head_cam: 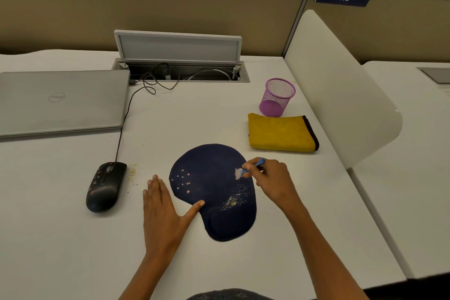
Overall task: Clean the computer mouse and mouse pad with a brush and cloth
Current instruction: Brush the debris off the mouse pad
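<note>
Head view: the dark blue mouse pad (214, 187) lies near the middle of the white surface (73, 238), with bare room in front of it and to its left front. The black mouse (105, 187) sits well left of it, crumbs just beside it. The folded yellow cloth (280, 133) lies behind the pad's right side, near the surface's right edge. The left hand (163, 212) lies flat, fingers straight, thumb touching the pad's left edge. The right hand (272, 179) pinches a small blue brush (250, 168), bristles on the pad.
</note>
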Action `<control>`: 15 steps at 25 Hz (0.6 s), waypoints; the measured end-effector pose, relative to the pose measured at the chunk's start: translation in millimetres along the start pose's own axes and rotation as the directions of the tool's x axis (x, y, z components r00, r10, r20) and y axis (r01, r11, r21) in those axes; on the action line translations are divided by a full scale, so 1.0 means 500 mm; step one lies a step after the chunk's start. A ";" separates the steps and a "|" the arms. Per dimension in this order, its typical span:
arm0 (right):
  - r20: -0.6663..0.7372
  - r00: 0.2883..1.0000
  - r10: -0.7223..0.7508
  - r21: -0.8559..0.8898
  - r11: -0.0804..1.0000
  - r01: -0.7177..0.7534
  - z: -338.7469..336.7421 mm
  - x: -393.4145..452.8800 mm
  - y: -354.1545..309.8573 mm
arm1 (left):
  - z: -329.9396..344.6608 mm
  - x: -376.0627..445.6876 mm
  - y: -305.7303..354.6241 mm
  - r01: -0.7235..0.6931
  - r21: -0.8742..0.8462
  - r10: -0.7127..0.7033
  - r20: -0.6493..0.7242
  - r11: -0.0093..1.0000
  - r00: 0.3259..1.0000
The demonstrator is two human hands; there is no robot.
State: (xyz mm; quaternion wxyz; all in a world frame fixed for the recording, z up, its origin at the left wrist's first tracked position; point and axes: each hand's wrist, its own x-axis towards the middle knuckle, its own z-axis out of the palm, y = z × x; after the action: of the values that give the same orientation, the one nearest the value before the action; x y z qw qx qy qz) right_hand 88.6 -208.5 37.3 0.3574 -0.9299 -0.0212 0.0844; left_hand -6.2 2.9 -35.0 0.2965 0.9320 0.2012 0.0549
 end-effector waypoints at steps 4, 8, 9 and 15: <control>-0.060 0.993 0.100 -0.199 0.974 -0.110 -0.002 -0.019 0.032 | 0.001 0.002 0.000 0.002 0.009 -0.002 -0.007 1.000 1.000; -0.133 0.979 0.154 -0.298 0.936 -0.187 -0.019 -0.018 0.032 | 0.000 0.001 0.000 0.001 -0.009 -0.001 0.000 1.000 1.000; -0.103 0.987 0.125 -0.227 0.963 -0.146 -0.016 -0.017 0.024 | 0.000 0.001 0.000 0.007 -0.007 -0.007 0.003 1.000 1.000; -0.009 0.996 0.083 -0.161 0.983 -0.084 0.005 -0.027 0.007 | -0.002 0.000 0.001 0.006 0.004 -0.006 0.003 1.000 1.000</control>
State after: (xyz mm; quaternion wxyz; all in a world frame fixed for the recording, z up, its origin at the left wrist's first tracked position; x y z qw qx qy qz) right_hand 75.0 -210.9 34.8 0.2771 -0.9559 0.0114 0.0964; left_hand -6.4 2.7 -33.8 0.2952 0.9321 0.2034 0.0522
